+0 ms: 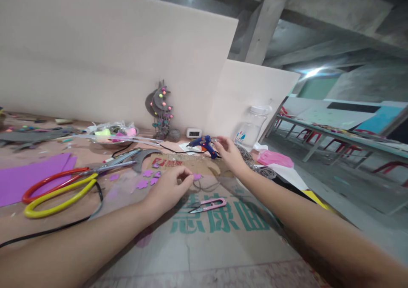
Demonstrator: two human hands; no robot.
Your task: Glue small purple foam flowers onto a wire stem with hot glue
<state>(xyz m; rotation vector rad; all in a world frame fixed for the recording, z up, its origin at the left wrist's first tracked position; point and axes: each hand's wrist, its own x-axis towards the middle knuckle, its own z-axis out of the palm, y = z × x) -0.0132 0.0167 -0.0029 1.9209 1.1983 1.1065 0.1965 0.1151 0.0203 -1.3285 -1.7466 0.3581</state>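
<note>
My left hand (pixel 170 186) is over the cardboard (pixel 191 254), its thumb and fingers closed together near a small purple flower (pixel 197 177) with grey cord beside it; whether the fingertips hold anything is too small to tell. My right hand (pixel 230 152) reaches to the blue glue gun (pixel 206 144), its fingertips at the gun's back end. Several purple flower cutouts (pixel 147 173) lie left of my left hand. Pink-handled thread snips (pixel 208 204) rest on the cardboard between my forearms.
Large scissors (pixel 60 194) with red and yellow handles and purple sheets (pixel 35 177) lie at left. Behind stand a grey moon ornament (pixel 161 105), a small clock (pixel 194 132) and a clear bottle (pixel 250 128). Grey cord (pixel 267 172) and pink plastic (pixel 276 158) are at right.
</note>
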